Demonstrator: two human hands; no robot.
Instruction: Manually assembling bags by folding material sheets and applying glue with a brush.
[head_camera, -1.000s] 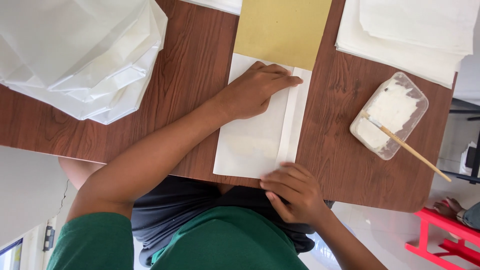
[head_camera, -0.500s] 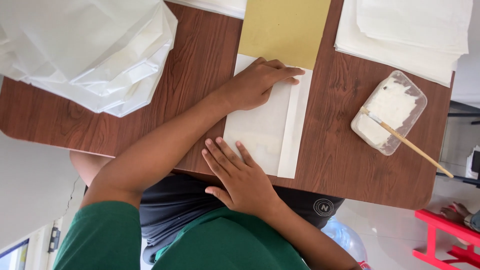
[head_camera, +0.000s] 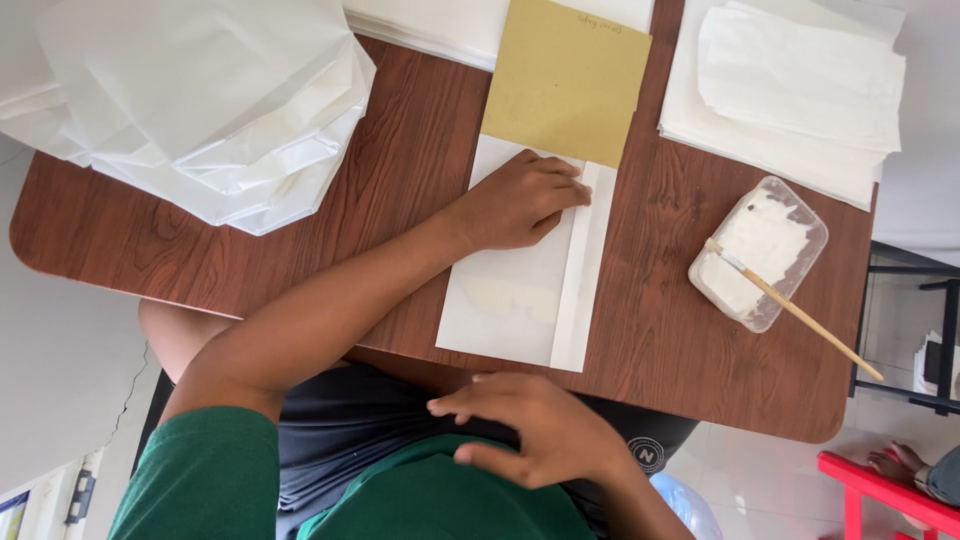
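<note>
The paper (head_camera: 520, 290) lies folded along its 3 o'clock edge, left hand (head_camera: 520, 200) flat on it, right hand (head_camera: 540, 430) open, empty at 6 o'clock.

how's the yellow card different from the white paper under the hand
The yellow card is mustard coloured, flat and unfolded; the white paper has a strip folded along its right edge. The left hand presses on the white paper; the card lies untouched, overlapping its top end. Both are rectangles on the table.
</note>
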